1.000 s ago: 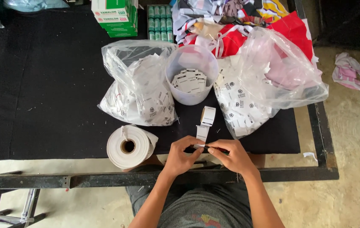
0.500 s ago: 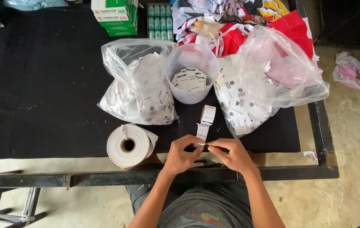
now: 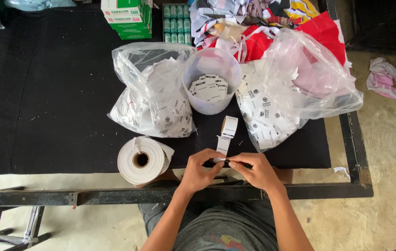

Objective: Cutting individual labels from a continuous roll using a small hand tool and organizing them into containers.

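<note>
My left hand (image 3: 199, 170) and my right hand (image 3: 255, 170) meet at the near edge of the black table (image 3: 44, 102). Together they pinch the near end of a narrow white label strip (image 3: 224, 142), which runs away from me to a small roll (image 3: 229, 126). A dark thin object lies between my fingers; I cannot tell what it is. Just beyond the roll stands a translucent plastic tub (image 3: 212, 74) holding several white tags.
A large white paper roll (image 3: 142, 160) lies left of my hands. Clear plastic bags of white tags sit left (image 3: 154, 100) and right (image 3: 295, 88) of the tub. Green boxes (image 3: 128, 17) and a fabric pile (image 3: 272, 23) are at the back. A metal frame rail (image 3: 91, 196) runs below.
</note>
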